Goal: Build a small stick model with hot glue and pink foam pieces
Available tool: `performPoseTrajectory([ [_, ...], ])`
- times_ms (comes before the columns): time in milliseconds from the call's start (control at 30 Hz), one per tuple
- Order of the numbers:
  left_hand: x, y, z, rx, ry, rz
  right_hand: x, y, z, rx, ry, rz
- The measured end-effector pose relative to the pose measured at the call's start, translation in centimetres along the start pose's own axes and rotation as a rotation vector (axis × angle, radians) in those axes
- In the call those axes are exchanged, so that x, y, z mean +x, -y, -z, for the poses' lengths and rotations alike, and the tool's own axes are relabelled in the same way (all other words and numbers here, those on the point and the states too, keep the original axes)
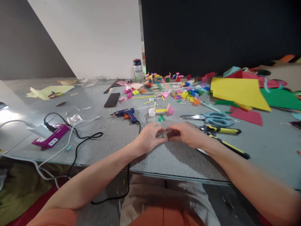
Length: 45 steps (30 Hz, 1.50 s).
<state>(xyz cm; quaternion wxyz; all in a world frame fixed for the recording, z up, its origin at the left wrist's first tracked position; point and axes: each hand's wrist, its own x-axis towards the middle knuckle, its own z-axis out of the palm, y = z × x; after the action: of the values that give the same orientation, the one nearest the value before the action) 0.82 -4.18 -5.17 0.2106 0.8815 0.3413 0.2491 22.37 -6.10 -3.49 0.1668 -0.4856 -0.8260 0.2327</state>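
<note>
Near the table's front edge, my left hand and my right hand meet with fingertips closed. Between them they pinch a small bundle of short, pale wooden-looking sticks; the fingers partly hide it. Just beyond lies a small craft piece with a yellow bar, a white round end and a pink round end. Green paper scraps are beside it. A blue glue gun rests on its side to the left. Close to my right hand are blue-handled scissors and yellow-and-black pliers.
Coloured caps and sticks are heaped at the back, before a water bottle. Felt or paper sheets cover the back right. A dark phone-like slab lies left of centre. A purple power strip and cords occupy the left.
</note>
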Motion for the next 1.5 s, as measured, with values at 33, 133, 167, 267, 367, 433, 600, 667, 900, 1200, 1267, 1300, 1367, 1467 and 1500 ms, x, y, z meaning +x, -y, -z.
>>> performPoseTrajectory([
  [33,-0.01,0.00,0.00,-0.006,-0.003,0.002,0.04,-0.07,-0.06,-0.001,0.004,0.006],
  [133,-0.03,0.08,-0.14,0.002,-0.014,-0.003,0.16,-0.32,-0.28,0.015,0.013,0.030],
  [167,-0.03,0.14,-0.20,0.007,-0.018,-0.005,0.19,-0.38,-0.35,0.020,0.010,0.027],
  [267,-0.02,0.33,-0.36,0.012,-0.034,-0.005,0.29,-0.45,-0.46,0.013,0.003,-0.001],
  [367,-0.02,0.39,-0.34,0.005,-0.041,-0.002,0.34,-0.37,-0.49,0.009,0.008,-0.010],
  [433,-0.03,0.34,-0.28,0.005,-0.045,0.001,0.33,-0.31,-0.51,0.011,0.009,-0.006],
  [600,-0.09,0.19,-0.20,0.028,-0.062,0.025,0.23,-0.25,-0.64,0.002,-0.014,0.000],
  [667,-0.10,0.21,-0.20,0.047,-0.075,0.045,0.26,-0.29,-0.68,0.003,-0.011,-0.003],
  [900,-0.13,0.36,-0.18,0.065,-0.052,0.048,0.59,-0.30,-0.61,0.027,0.017,-0.002],
  [1200,-0.08,0.35,-0.25,0.049,-0.047,0.041,0.68,0.05,-0.51,0.006,0.023,-0.020],
  [1267,-0.04,0.35,-0.27,0.041,-0.045,0.041,0.70,0.09,-0.47,-0.002,0.029,-0.021],
  [1300,-0.03,0.36,-0.28,0.038,-0.045,0.040,0.72,0.09,-0.48,-0.004,0.031,-0.021],
  [1367,0.00,0.38,-0.28,0.036,-0.044,0.038,0.75,0.02,-0.57,-0.002,0.032,-0.018],
  [1467,-0.01,0.43,-0.25,0.042,-0.040,0.040,0.73,-0.20,-0.69,0.027,0.039,-0.009],
  [1500,-0.02,0.45,-0.24,0.045,-0.039,0.041,0.68,-0.28,-0.66,0.041,0.044,-0.008],
])
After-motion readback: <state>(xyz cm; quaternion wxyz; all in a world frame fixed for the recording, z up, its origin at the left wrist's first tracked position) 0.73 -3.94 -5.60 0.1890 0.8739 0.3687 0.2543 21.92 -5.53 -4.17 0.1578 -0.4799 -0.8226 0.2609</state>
